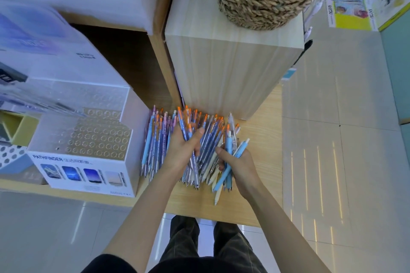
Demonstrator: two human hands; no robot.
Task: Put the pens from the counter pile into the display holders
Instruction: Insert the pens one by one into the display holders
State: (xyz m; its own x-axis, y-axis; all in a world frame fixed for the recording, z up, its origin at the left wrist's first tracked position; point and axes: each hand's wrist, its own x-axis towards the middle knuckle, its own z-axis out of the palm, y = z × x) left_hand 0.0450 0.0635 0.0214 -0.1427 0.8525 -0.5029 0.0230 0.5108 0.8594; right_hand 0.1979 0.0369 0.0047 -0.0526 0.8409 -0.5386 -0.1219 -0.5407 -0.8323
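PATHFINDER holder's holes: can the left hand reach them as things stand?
Probably yes: the holder stands right beside the left hand, its holed top uncovered, with only loose pens between them.

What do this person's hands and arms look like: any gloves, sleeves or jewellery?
Both the left hand and right hand are bare: no gloves, and no rings, watch or bracelet show. The forearms are uncovered too. A black sleeve shows only at the top of the left arm, at the picture's lower edge; the right arm leaves the frame before any sleeve appears.
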